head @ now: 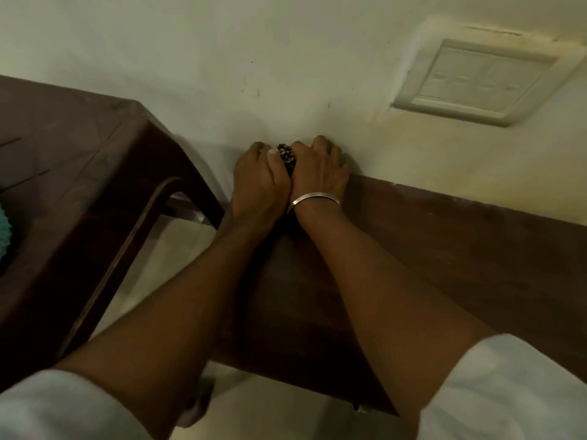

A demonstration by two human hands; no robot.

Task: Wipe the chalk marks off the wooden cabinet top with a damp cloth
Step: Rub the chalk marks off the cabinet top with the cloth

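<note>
The dark wooden cabinet top (428,249) runs from the lower middle to the right edge, against a pale wall. At its far left corner by the wall, my left hand (259,182) and my right hand (319,168) press side by side on a bunched dark patterned cloth (286,155). Only a small speckled part of the cloth shows between my thumbs; the rest is hidden under my hands. A silver bangle circles my right wrist. No chalk marks are visible on the wood in this dim light.
A dark brown plastic chair or stool (79,173) stands left of the cabinet, with something teal (2,230) at the left edge. A white switch plate (486,81) is set in the wall at the upper right. Pale floor (165,255) shows between the two.
</note>
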